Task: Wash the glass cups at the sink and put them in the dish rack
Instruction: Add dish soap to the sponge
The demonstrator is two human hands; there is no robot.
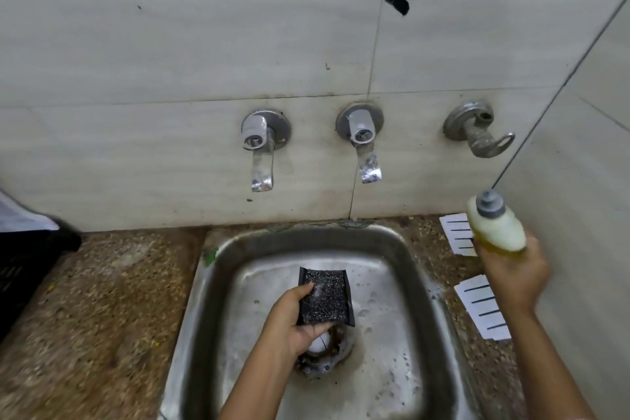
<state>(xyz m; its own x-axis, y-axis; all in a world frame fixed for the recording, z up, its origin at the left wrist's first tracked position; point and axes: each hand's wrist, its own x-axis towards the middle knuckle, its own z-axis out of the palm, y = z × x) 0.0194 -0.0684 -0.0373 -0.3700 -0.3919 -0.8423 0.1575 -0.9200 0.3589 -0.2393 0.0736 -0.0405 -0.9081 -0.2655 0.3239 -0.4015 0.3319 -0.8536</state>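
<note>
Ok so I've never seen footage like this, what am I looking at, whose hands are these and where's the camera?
No machine here: a person wears one camera on the head, looking down at their own two hands. The left hand grips a black scrubbing pad over a steel sink. The right hand holds a soap bottle with a grey cap, off to the sink's right. Two taps stick out of the tiled wall. White cards with black lines lie on the speckled counter.
</note>
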